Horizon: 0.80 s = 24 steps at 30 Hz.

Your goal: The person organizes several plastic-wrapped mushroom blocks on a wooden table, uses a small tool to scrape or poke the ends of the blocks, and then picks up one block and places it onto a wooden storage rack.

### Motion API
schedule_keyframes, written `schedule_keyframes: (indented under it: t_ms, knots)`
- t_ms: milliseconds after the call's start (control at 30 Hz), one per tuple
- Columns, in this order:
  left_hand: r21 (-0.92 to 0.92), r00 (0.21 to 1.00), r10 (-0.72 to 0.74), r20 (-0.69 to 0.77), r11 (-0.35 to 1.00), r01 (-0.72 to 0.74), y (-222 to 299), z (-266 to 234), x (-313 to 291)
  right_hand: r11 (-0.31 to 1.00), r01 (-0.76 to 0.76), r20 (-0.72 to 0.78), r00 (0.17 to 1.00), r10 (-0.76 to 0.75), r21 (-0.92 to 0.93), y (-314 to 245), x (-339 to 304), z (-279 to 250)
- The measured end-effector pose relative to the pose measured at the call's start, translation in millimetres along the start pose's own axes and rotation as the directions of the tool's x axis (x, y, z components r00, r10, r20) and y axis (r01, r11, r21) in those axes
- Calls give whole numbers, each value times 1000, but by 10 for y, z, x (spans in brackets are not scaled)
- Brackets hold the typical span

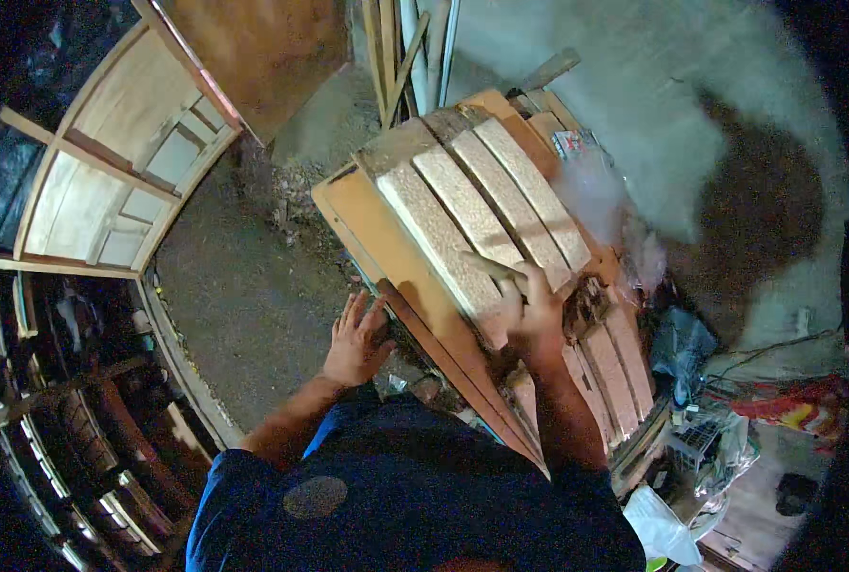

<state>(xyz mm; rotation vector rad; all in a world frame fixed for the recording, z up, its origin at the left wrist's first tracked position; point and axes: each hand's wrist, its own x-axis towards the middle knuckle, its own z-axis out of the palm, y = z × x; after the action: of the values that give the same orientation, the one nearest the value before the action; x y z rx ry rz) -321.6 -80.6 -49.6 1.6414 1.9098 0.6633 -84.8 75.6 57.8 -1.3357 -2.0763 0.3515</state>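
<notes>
Several long, pale, rough-textured blocks (pixel 440 212) lie side by side on an orange-brown board (pixel 353 198) in front of me. My right hand (pixel 524 296) is over the near ends of these blocks, fingers apart, one stretched out to the left across a block. Whether it presses on the surface or hovers just above, I cannot tell. My left hand (pixel 356 338) is off the board's left side with fingers spread and nothing in them. Close to it runs a long reddish-brown wooden strip (pixel 434 338) along the board's edge.
More pinkish blocks (pixel 607 377) lie to the right of my right forearm. Poles and planks (pixel 410 62) lean at the back. On the left stand a pale wooden frame (pixel 110 162) and dark slatted racks (pixel 81 419). Plastic bags (pixel 663 524) and a crate (pixel 696 439) crowd the right.
</notes>
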Motion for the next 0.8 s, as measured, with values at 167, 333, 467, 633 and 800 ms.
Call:
schedule_keyframes:
  t_ms: [167, 333, 467, 633, 800]
  knots:
    - [-50, 1000, -16, -1, 999, 16, -103, -158, 180, 989, -113, 40, 993, 110, 94, -141, 253, 152]
    - [-80, 999, -49, 0, 996, 49, -283, -319, 355, 999, -5, -51, 999, 8, 50, -368, 533, 224]
    - [-105, 999, -40, -30, 994, 36, -460, -415, 494, 983, -182, 90, 979, 181, 1, -620, 711, 319]
    - [-128, 999, -23, -50, 992, 16, -638, -541, 673, 1000, -22, 199, 980, 23, -4, -646, 900, 646]
    - [-126, 992, -118, 42, 984, 123, -648, -735, 800, 988, -145, 125, 982, 139, 45, -827, 1085, 685]
